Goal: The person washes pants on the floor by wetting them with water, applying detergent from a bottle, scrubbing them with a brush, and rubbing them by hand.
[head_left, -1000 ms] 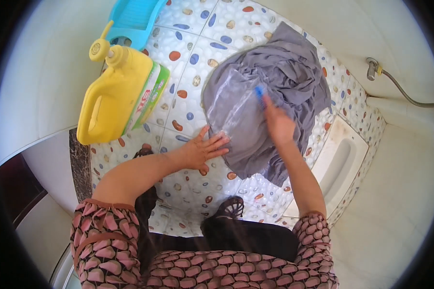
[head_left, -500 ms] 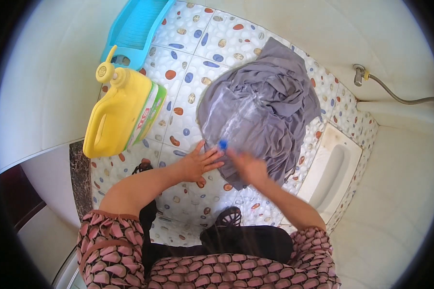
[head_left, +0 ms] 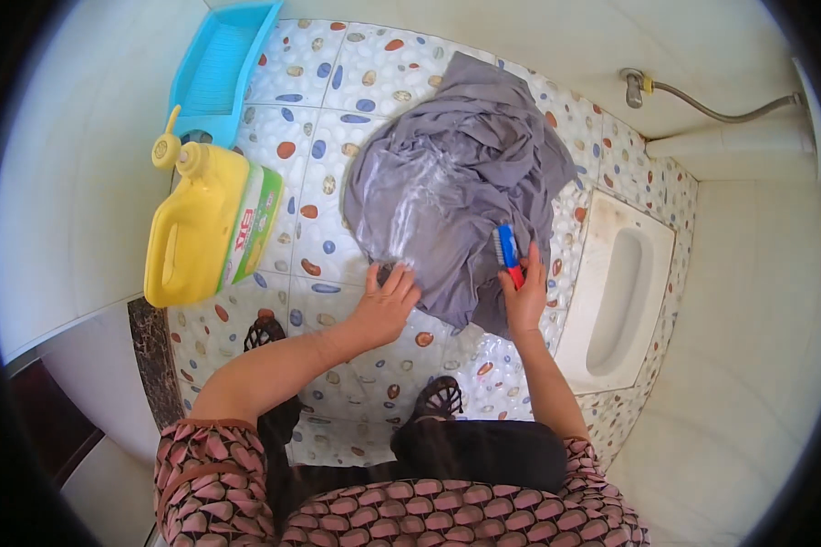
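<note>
A crumpled wet grey cloth garment (head_left: 461, 196) is spread on the pebble-patterned tiled floor (head_left: 337, 118), soapy streaks seen across its middle. The left hand (head_left: 385, 305) is laid flat, fingers spread apart, on the floor at the garment's lower left edge, fingertips touching the cloth. A blue-and-red plastic scrub brush (head_left: 507, 252) is gripped by the right hand (head_left: 524, 301), fingers closed around its red handle; the blue head is pressed on the lower right part of the garment. A large yellow plastic detergent jug with a green-and-white label (head_left: 201, 228) is lying on its side left of the garment, well apart from it. A light blue plastic washboard (head_left: 219, 68) is placed just above the jug, against the white wall. A white ceramic squat toilet pan (head_left: 616, 292) is set into the floor right of the garment. A metal tap with a hose (head_left: 634, 87) is seen on the wall at upper right. Dark sandals (head_left: 438, 398) are worn on the feet below the hands.
</note>
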`<action>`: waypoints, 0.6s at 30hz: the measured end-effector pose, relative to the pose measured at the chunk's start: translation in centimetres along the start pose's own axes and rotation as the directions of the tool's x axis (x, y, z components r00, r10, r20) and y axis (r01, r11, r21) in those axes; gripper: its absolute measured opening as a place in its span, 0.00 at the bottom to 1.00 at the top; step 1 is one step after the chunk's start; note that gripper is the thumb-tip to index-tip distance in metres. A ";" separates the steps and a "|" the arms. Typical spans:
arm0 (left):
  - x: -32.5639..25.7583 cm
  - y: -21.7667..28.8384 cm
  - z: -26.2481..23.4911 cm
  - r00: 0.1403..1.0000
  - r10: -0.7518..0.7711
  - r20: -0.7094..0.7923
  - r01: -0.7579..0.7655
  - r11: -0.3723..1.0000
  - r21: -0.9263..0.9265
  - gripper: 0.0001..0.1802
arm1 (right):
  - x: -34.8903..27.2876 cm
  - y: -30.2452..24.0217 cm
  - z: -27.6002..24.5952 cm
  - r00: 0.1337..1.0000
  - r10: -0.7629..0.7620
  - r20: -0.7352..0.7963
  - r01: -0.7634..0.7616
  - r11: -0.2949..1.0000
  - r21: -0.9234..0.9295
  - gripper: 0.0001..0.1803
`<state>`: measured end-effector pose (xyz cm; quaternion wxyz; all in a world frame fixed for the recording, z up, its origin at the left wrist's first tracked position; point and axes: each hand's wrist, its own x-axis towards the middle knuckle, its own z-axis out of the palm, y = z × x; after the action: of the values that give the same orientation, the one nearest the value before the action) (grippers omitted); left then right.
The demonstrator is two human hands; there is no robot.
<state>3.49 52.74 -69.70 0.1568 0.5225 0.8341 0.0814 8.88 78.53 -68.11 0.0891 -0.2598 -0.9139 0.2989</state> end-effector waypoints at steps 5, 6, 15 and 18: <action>5.6 1.2 1.5 0.967 0.153 -0.203 -0.157 0.988 -0.005 0.29 | -5.0 0.2 3.6 0.994 0.055 0.092 -0.067 0.989 0.132 0.33; 6.1 0.6 1.0 0.943 0.172 -0.284 -0.174 0.985 0.019 0.24 | -5.6 0.0 4.4 0.978 0.153 0.144 -0.181 0.961 0.207 0.33; -6.0 -9.3 -3.5 0.916 0.239 0.323 -0.283 0.954 0.097 0.08 | -5.5 2.9 0.7 0.770 0.473 0.428 -0.620 0.394 0.679 0.32; -5.0 -5.7 -6.3 0.849 0.097 0.519 -0.173 0.980 0.101 0.11 | -5.9 3.5 1.1 0.915 0.361 0.178 -0.394 0.714 0.579 0.30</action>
<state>-1.54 45.94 -64.61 0.3283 0.5928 0.7272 -0.1097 15.01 77.28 -71.15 0.0806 -0.3909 -0.6998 0.5925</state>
